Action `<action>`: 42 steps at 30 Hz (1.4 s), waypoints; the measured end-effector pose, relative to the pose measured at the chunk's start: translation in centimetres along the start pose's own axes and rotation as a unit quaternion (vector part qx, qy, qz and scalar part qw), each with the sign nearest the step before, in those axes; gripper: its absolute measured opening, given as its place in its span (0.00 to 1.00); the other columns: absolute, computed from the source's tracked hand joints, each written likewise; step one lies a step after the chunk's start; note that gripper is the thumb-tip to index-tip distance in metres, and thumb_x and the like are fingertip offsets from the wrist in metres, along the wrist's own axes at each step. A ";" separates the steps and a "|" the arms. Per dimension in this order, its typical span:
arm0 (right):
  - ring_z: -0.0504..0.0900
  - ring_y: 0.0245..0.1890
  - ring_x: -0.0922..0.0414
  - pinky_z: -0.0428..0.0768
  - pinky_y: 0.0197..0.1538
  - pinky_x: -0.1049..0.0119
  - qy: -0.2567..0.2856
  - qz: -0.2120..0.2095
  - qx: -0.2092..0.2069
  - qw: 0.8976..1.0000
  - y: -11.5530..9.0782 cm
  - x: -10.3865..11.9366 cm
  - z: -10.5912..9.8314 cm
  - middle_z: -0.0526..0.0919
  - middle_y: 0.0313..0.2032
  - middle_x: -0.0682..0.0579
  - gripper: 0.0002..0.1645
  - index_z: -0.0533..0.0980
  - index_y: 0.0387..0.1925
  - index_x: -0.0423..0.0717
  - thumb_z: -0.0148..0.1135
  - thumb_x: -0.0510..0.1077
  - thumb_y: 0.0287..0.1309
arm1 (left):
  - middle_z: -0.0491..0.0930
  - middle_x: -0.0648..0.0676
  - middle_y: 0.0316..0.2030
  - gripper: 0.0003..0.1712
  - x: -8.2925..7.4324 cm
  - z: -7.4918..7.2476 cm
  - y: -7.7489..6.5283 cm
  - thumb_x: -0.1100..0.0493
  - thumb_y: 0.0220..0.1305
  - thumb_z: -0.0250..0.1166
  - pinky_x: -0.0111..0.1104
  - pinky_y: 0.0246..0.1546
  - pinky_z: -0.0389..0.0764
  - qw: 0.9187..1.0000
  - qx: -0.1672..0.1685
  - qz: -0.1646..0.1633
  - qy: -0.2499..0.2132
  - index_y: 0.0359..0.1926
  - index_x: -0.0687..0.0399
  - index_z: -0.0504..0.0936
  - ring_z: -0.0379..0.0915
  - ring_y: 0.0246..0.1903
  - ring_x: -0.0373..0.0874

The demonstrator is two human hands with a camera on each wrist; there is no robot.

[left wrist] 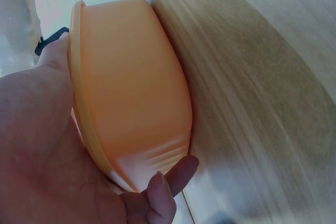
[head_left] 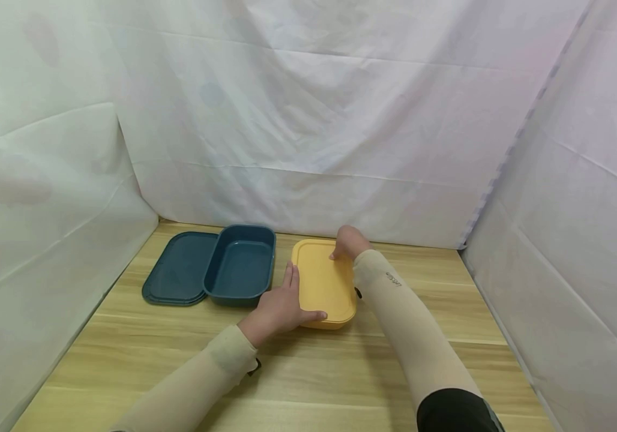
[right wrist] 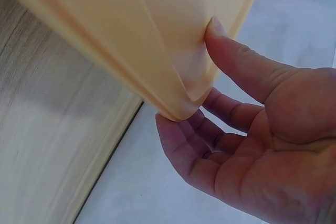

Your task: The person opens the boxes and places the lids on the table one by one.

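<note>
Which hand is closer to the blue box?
Left. The left hand is beside the blue box; the right hand is farther, at the far right corner of the yellow box.

The left sleeve (head_left: 200, 378) and right sleeve (head_left: 419, 330) are showing beige, the right bearing dark lettering (head_left: 393, 279) and adjoining black fabric (head_left: 451, 411).

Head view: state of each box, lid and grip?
Yellow box, covered.
Yellow lid, on the yellow box; seal can't be told.
Blue box, uncovered and empty.
Blue lid, off, lying left of the blue box.
Left grip, spread around the yellow lid's near left corner.
Right grip, pinching the yellow lid's far right corner.
</note>
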State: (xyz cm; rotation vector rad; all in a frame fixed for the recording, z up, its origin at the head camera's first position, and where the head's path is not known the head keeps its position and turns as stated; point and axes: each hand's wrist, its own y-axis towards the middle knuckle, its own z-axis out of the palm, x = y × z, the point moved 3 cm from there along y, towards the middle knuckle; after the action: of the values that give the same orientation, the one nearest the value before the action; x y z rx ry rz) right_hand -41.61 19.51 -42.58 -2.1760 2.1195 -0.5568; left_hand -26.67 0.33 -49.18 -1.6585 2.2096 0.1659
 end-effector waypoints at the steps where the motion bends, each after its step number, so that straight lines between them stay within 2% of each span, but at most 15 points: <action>1: 0.82 0.64 0.40 0.78 0.71 0.49 -0.001 0.000 0.000 1.000 0.0 0.0 0.0 0.84 0.62 0.36 0.29 0.83 0.55 0.30 0.82 0.48 0.66 | 0.32 0.61 0.90 0.85 0.0 0.0 0.0 0.10 0.57 0.65 0.41 0.30 0.81 1.000 0.000 0.000 -0.001 0.90 0.62 0.38 0.85 0.35 0.50; 9: 0.82 0.65 0.39 0.77 0.72 0.49 -0.007 0.000 0.002 1.000 0.1 0.2 0.0 0.84 0.63 0.35 0.29 0.82 0.57 0.29 0.82 0.48 0.67 | 0.33 0.61 0.90 0.85 -0.1 -0.2 0.0 0.10 0.56 0.66 0.42 0.31 0.82 1.000 -0.002 -0.001 -0.001 0.90 0.62 0.38 0.86 0.39 0.52; 14: 0.82 0.65 0.40 0.78 0.72 0.49 -0.009 -0.007 -0.001 1.000 -0.2 0.3 -0.1 0.84 0.62 0.35 0.29 0.82 0.56 0.29 0.81 0.48 0.68 | 0.33 0.61 0.90 0.85 0.0 -0.1 0.0 0.10 0.56 0.66 0.42 0.31 0.82 1.000 -0.001 -0.002 -0.003 0.90 0.62 0.38 0.86 0.38 0.52; 19: 0.83 0.63 0.40 0.78 0.71 0.49 -0.040 -0.027 -0.019 0.999 -0.2 0.7 -0.4 0.85 0.60 0.35 0.29 0.83 0.54 0.28 0.82 0.49 0.67 | 0.33 0.61 0.90 0.86 0.2 -0.2 0.0 0.10 0.56 0.65 0.42 0.33 0.83 1.000 -0.004 0.000 0.000 0.90 0.63 0.38 0.87 0.39 0.53; 22: 0.82 0.63 0.40 0.78 0.71 0.49 -0.037 -0.038 -0.019 0.998 0.0 0.6 -0.6 0.84 0.60 0.35 0.30 0.83 0.54 0.28 0.82 0.50 0.67 | 0.34 0.61 0.90 0.86 0.4 -0.1 0.2 0.09 0.56 0.65 0.42 0.32 0.82 1.000 -0.008 0.000 0.006 0.90 0.63 0.39 0.87 0.38 0.52; 28: 0.78 0.70 0.38 0.77 0.73 0.47 0.037 -0.049 0.014 0.998 -0.3 -1.0 -0.2 0.80 0.69 0.34 0.38 0.78 0.68 0.27 0.79 0.50 0.70 | 0.33 0.61 0.90 0.86 0.3 0.2 0.3 0.09 0.55 0.65 0.41 0.29 0.81 1.000 0.001 0.001 0.006 0.90 0.63 0.39 0.86 0.37 0.51; 30: 0.76 0.73 0.37 0.76 0.74 0.45 0.068 -0.056 0.023 0.996 -0.5 -1.7 -0.1 0.77 0.72 0.33 0.41 0.74 0.73 0.28 0.77 0.51 0.72 | 0.33 0.61 0.90 0.86 0.3 0.2 0.2 0.09 0.55 0.65 0.41 0.30 0.81 1.000 0.000 0.000 0.007 0.90 0.63 0.39 0.86 0.39 0.51; 33: 0.77 0.72 0.37 0.77 0.72 0.44 0.126 -0.068 0.036 0.989 -0.6 -2.6 -0.1 0.74 0.75 0.33 0.40 0.70 0.77 0.29 0.71 0.48 0.77 | 0.33 0.61 0.90 0.86 0.2 0.1 0.1 0.10 0.55 0.65 0.42 0.31 0.82 1.000 -0.001 0.000 0.002 0.90 0.63 0.39 0.87 0.39 0.51; 36: 0.82 0.65 0.41 0.82 0.66 0.48 0.172 -0.083 0.039 0.981 -0.6 -3.4 0.0 0.72 0.77 0.33 0.34 0.70 0.78 0.30 0.62 0.42 0.79 | 0.32 0.61 0.90 0.86 0.1 -0.1 0.1 0.10 0.56 0.66 0.41 0.30 0.81 1.000 0.000 0.002 -0.004 0.90 0.63 0.38 0.86 0.36 0.51; 38: 0.84 0.55 0.46 0.84 0.58 0.53 0.184 -0.091 0.038 0.978 -0.6 -3.9 0.1 0.70 0.78 0.33 0.32 0.70 0.78 0.30 0.57 0.38 0.79 | 0.32 0.61 0.90 0.86 0.1 -0.1 0.1 0.10 0.56 0.65 0.41 0.29 0.80 1.000 0.001 0.003 -0.003 0.90 0.63 0.37 0.85 0.35 0.50; 41: 0.75 0.43 0.52 0.78 0.49 0.57 0.184 -0.094 0.034 0.978 -0.4 -4.5 0.3 0.69 0.80 0.35 0.31 0.71 0.78 0.31 0.52 0.34 0.79 | 0.32 0.60 0.90 0.86 0.2 0.1 0.2 0.09 0.55 0.64 0.40 0.29 0.80 1.000 0.004 0.003 0.002 0.90 0.62 0.37 0.84 0.33 0.49; 42: 0.75 0.43 0.53 0.77 0.48 0.57 0.186 -0.096 0.033 0.977 -0.4 -4.6 0.3 0.69 0.80 0.35 0.31 0.71 0.78 0.31 0.51 0.33 0.78 | 0.32 0.60 0.90 0.86 0.3 0.2 0.3 0.08 0.55 0.63 0.39 0.29 0.80 1.000 0.005 0.002 0.007 0.90 0.61 0.37 0.84 0.34 0.48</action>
State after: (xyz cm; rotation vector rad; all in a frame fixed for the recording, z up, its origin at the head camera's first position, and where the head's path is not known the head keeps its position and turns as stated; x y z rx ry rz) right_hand -41.12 23.98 -43.75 -2.4094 2.0169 -1.1124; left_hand -27.00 0.23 -49.49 -1.6546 2.2206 0.1440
